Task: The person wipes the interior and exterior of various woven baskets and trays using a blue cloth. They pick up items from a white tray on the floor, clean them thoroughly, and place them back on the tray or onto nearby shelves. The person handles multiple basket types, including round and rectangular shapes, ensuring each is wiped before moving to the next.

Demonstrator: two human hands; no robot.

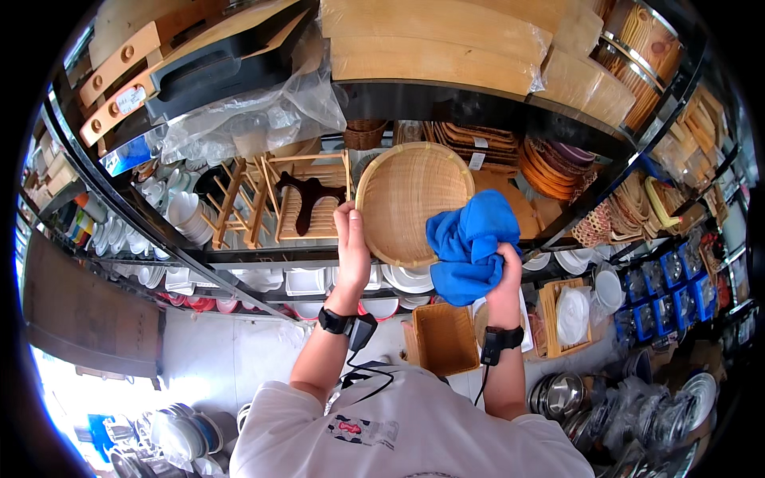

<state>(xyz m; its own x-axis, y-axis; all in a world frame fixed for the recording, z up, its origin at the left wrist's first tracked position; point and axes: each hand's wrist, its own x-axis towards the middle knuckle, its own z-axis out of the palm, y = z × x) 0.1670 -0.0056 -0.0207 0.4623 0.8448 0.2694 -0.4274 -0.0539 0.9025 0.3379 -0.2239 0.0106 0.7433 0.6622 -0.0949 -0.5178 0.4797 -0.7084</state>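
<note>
A round woven bamboo basket tray [412, 203] is held up in front of the shelves, its shallow inside facing me. My left hand [352, 251] grips its left rim, the thumb along the edge. In my right hand [507, 272] is a bunched blue cloth [472, 248], which lies against the tray's lower right rim and covers part of it. Just left of the tray, a dark carved wooden stand [308, 197] rests on a light wooden slatted rack [281, 224] on the shelf.
Stacked orange and brown woven baskets [553, 167] sit at right on that shelf. Above are wooden boards [436, 57] and plastic film [257, 119]. White dishes [308, 281] fill the lower shelf. A rectangular wicker basket [445, 340] is below, with metal pans [559, 391] at lower right.
</note>
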